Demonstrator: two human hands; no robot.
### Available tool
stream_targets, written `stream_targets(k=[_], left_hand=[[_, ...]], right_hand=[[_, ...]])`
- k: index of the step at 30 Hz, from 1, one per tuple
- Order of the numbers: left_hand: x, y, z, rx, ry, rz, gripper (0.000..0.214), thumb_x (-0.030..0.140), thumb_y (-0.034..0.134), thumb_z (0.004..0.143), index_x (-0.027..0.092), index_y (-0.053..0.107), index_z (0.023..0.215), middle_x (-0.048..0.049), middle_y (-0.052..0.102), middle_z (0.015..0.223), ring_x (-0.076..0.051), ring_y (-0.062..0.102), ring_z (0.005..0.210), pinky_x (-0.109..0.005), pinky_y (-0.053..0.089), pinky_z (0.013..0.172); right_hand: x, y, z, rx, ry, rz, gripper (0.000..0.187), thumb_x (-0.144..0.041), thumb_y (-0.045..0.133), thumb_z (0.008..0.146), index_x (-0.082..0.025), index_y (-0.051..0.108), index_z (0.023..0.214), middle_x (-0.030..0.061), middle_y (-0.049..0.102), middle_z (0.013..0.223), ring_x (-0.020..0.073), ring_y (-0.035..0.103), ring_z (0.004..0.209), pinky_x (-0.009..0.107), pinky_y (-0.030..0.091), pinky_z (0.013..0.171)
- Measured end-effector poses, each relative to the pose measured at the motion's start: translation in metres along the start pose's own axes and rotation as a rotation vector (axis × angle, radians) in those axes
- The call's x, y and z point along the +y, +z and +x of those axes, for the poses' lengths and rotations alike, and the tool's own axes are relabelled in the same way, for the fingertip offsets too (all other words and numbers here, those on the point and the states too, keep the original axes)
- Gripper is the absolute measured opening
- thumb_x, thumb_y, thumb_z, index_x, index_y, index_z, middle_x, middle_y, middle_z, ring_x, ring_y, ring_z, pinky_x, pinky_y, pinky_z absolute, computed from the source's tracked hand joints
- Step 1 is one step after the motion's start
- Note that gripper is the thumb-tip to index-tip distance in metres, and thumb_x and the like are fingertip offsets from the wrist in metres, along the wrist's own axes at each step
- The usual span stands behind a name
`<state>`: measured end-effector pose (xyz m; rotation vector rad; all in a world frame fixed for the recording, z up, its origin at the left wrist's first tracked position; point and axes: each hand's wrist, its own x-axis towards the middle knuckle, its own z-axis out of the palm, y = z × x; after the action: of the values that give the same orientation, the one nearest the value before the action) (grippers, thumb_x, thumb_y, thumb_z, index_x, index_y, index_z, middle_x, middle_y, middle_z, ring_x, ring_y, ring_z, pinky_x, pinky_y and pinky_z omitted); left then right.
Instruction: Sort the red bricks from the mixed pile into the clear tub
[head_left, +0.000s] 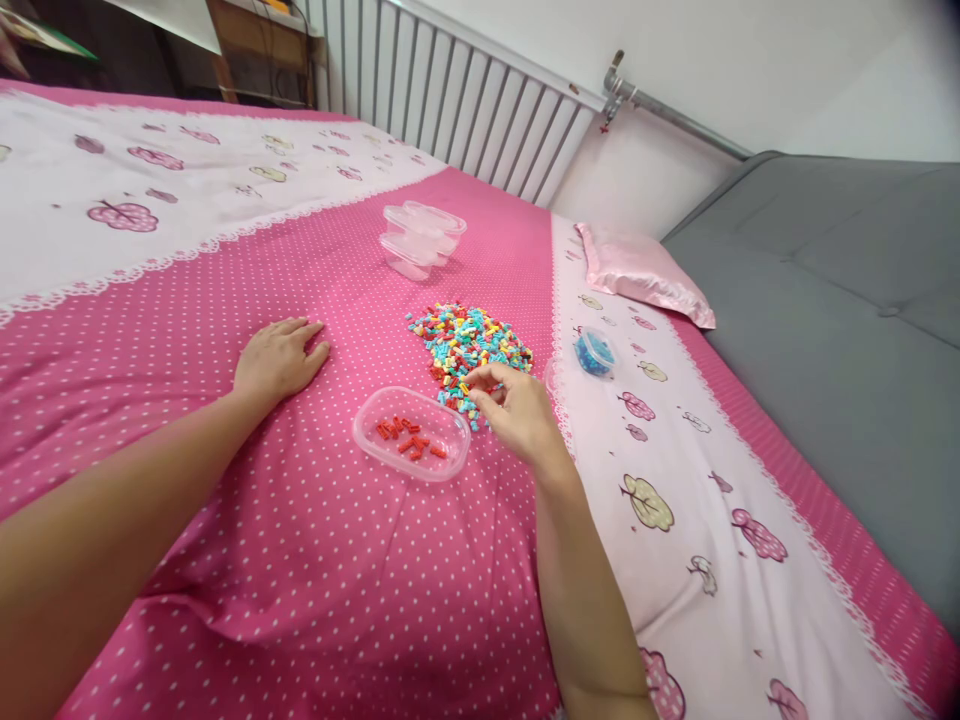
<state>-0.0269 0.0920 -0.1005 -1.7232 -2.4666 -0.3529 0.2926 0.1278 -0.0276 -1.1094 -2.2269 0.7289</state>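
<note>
Here's our right hand [516, 405], thumb and forefinger nearly together; whether they grip anything, we can't tell. The colourful pile [480, 345] lies right at those fingertips, the clear tub [427, 408] just left, seemingly for short reaches. Our left hand [277, 360] rests empty, fingers loosely spread, probably bracing us.
</note>
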Motion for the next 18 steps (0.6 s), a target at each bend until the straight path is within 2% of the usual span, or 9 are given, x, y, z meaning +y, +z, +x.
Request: stream_targets(k=[4,9,13,18], left_hand=[[0.000,-0.001,0.000,-0.001,0.004,-0.004,0.067,0.051,0.021,0.087,0.011,0.049,0.133,-0.0143,0.048,0.139,-0.027,0.039,0.131,-0.038,0.025,0.110],[-0.001,0.000,0.000,-0.005,0.004,0.018,0.067,0.052,0.020,0.087,0.012,0.049,0.134,-0.0123,0.048,0.139,-0.026,0.039,0.131,-0.037,0.024,0.110],[-0.001,0.001,0.000,-0.002,0.005,-0.001,0.067,0.051,0.021,0.087,0.011,0.049,0.134,-0.0136,0.048,0.139,-0.027,0.039,0.131,-0.037,0.024,0.110],[0.000,0.000,0.000,-0.005,-0.008,0.001,0.065,0.051,0.022,0.087,0.013,0.049,0.133,-0.0122,0.048,0.139,-0.026,0.039,0.131,-0.037,0.025,0.110]], right_hand=[[0.019,0.013,0.011,-0.034,0.020,-0.130,0.022,-0.013,0.056,0.078,-0.021,0.069,0.094,0.0011,0.072,0.089,0.0139,0.064,0.078,0.027,0.047,0.079],[0.028,0.030,0.017,-0.142,-0.101,-0.240,0.023,-0.016,0.062,0.078,-0.023,0.070,0.099,0.0031,0.069,0.104,0.0169,0.060,0.100,0.028,0.043,0.091],[0.031,0.038,0.017,-0.184,-0.131,-0.322,0.024,-0.022,0.064,0.079,-0.022,0.068,0.103,0.0053,0.067,0.105,0.0189,0.058,0.101,0.029,0.043,0.088],[0.033,0.040,0.017,-0.161,-0.093,-0.333,0.019,-0.025,0.063,0.080,-0.020,0.068,0.098,0.0062,0.065,0.101,0.0179,0.059,0.096,0.027,0.043,0.084]])
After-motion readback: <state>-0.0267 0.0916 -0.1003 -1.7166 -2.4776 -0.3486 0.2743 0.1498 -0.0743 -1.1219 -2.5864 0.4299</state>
